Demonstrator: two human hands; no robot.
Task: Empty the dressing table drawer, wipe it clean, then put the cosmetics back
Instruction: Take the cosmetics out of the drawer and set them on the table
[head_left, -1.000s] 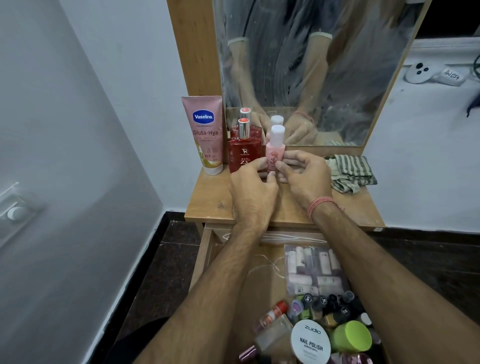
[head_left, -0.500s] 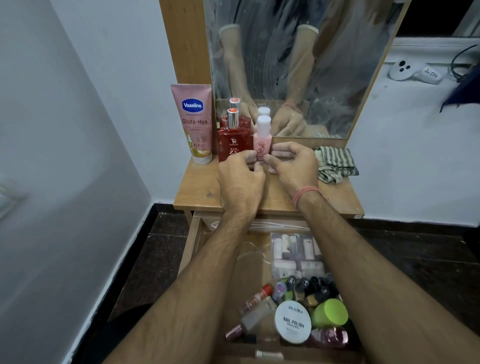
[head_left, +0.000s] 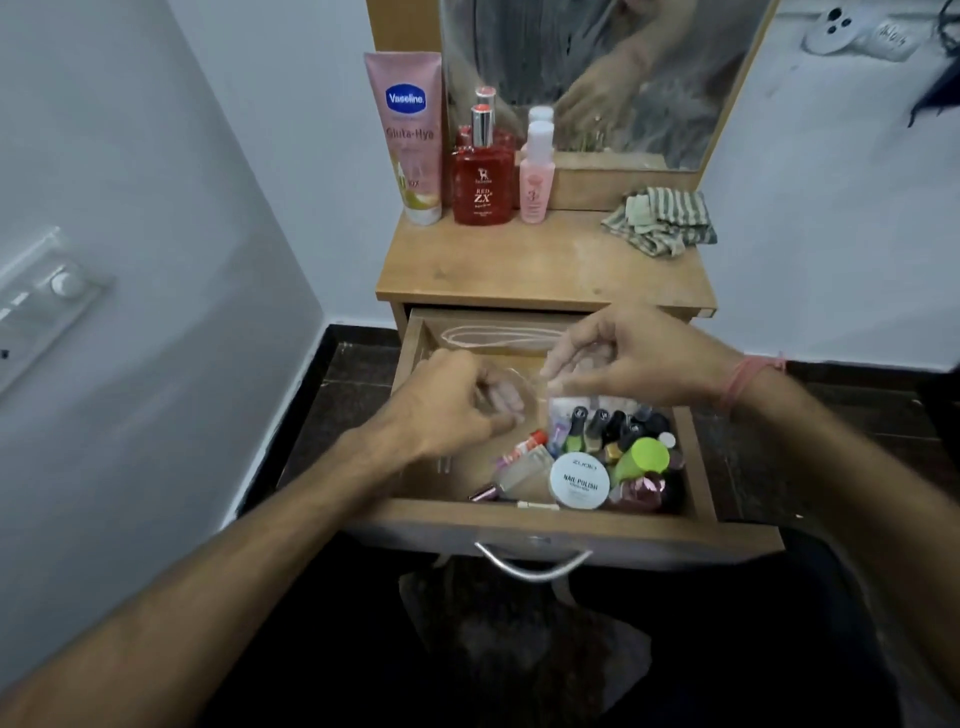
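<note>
Wooden drawer (head_left: 698, 467) stands open; both hands' fingers hover above it, left hand (head_left: 452, 405) loosely curled, right hand (head_left: 634, 358) pinched; whether either holds anything is unclear. Nail polish bottles (head_left: 608, 431) lie below the right fingers.

2 bare forearms; a pink thread band (head_left: 748, 375) circles the right wrist.

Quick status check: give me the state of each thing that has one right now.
Drawer: pulled open, still full.
Lotion tube: upright on tabletop.
Red bottle: upright, capped.
Pink bottle: upright, capped.
Striped cloth: crumpled, unused.
Left hand: over drawer, empty.
Right hand: over drawer, empty.
</note>
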